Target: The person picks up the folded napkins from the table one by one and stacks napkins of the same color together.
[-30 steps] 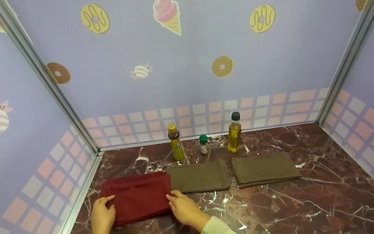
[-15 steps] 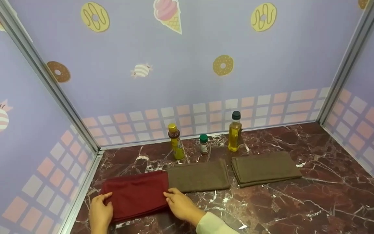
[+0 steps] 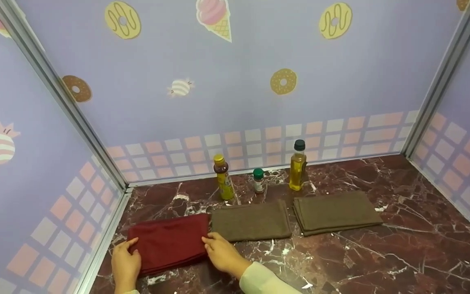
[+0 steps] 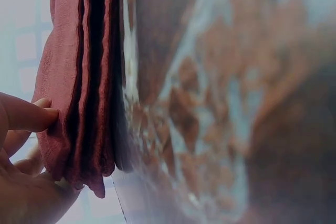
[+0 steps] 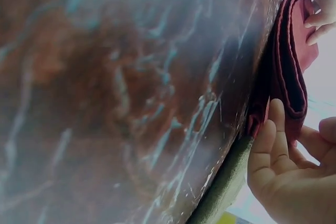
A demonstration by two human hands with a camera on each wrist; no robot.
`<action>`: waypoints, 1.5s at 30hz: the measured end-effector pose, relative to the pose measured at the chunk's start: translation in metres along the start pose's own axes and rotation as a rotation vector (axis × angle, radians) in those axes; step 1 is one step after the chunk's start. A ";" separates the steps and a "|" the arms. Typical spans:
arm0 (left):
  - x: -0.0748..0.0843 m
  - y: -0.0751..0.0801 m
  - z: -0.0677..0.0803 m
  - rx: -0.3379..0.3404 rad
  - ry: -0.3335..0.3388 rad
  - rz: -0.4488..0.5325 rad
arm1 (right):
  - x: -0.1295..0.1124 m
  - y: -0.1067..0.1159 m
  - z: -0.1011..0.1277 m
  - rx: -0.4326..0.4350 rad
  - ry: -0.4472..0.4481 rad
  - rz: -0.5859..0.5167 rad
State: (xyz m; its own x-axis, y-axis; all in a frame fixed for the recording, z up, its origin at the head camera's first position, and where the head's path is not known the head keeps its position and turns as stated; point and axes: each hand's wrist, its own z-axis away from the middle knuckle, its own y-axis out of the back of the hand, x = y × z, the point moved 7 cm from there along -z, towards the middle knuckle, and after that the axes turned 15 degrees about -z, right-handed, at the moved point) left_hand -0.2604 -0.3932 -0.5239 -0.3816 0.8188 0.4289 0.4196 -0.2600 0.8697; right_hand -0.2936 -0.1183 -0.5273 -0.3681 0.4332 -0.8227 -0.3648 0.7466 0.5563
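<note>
A folded dark red cloth lies at the left of the tabletop, its stacked layers plain in both wrist views. At its left end my left hand pinches the edge, one digit pressing on the upper layer. My right hand holds the opposite end, with fingers around the folded edge. Just right of the red cloth lies a folded olive cloth, a narrow gap between them. Another folded olive cloth lies farther right. The undersides of the cloths are hidden.
Behind the cloths stand a yellow-capped bottle, a small green-capped jar and an oil bottle with a dark cap. Patterned walls enclose the marble-look tabletop at the back and both sides.
Both hands have shifted the red cloth slightly left and away from me. Its right edge, which overlapped the middle olive cloth, now lies beside it. The bottles and olive cloths have stayed put.
</note>
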 end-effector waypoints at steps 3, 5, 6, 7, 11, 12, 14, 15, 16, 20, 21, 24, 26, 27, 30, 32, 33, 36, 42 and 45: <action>-0.001 -0.002 -0.002 0.004 0.001 0.008 | -0.001 -0.001 -0.002 0.007 0.010 -0.034; -0.003 -0.003 -0.004 0.010 0.007 0.004 | -0.002 -0.002 -0.003 0.007 0.019 -0.052; -0.003 -0.003 -0.005 0.015 0.008 0.003 | -0.002 -0.003 -0.004 0.005 0.024 -0.060; -0.004 -0.003 -0.006 0.024 0.011 0.000 | -0.003 -0.004 -0.004 0.004 0.029 -0.068; -0.007 -0.002 -0.010 0.037 0.013 -0.002 | -0.003 -0.008 -0.006 -0.008 0.032 -0.102; -0.007 -0.002 -0.011 0.035 0.012 0.001 | -0.003 -0.008 -0.006 -0.011 0.030 -0.115; -0.007 -0.002 -0.012 0.024 0.010 0.003 | -0.002 -0.009 -0.007 -0.015 0.028 -0.129; -0.007 -0.003 -0.012 0.020 0.009 0.003 | -0.001 -0.010 -0.008 -0.018 0.024 -0.131; -0.007 -0.003 -0.013 0.019 0.008 0.005 | -0.001 -0.010 -0.008 -0.021 0.023 -0.129; -0.005 -0.003 -0.016 0.036 -0.003 0.003 | 0.000 -0.013 -0.008 -0.041 0.012 -0.102; -0.005 -0.003 -0.017 0.036 -0.002 0.003 | 0.001 -0.014 -0.008 -0.046 0.006 -0.100; -0.006 -0.003 -0.020 0.038 0.002 0.000 | 0.002 -0.016 -0.008 -0.059 -0.003 -0.112; -0.007 -0.003 -0.021 0.035 0.009 -0.002 | 0.003 -0.018 -0.007 -0.075 -0.008 -0.121; -0.008 -0.004 -0.021 0.031 0.013 -0.006 | 0.003 -0.019 -0.007 -0.084 -0.011 -0.125; -0.009 -0.004 -0.023 0.031 0.010 -0.009 | 0.005 -0.022 -0.007 -0.111 -0.013 -0.120; -0.008 -0.004 -0.024 0.034 -0.001 -0.013 | 0.006 -0.024 -0.007 -0.125 -0.018 -0.100; -0.008 -0.004 -0.024 0.034 -0.006 -0.015 | 0.007 -0.025 -0.007 -0.127 -0.017 -0.089; -0.007 -0.005 -0.025 0.032 -0.014 -0.023 | 0.008 -0.027 -0.007 -0.130 -0.009 -0.065; -0.008 -0.004 -0.027 0.046 0.002 0.000 | 0.011 -0.028 -0.005 -0.144 -0.030 -0.057; -0.011 -0.005 -0.027 0.041 0.037 0.009 | 0.014 -0.030 -0.005 -0.159 -0.055 -0.034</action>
State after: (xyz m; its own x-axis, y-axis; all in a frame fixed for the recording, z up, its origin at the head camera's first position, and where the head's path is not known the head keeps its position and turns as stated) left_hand -0.2809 -0.4146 -0.5262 -0.4070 0.7969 0.4463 0.4568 -0.2455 0.8550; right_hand -0.2921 -0.1371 -0.5544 -0.3078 0.4391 -0.8441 -0.5086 0.6739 0.5360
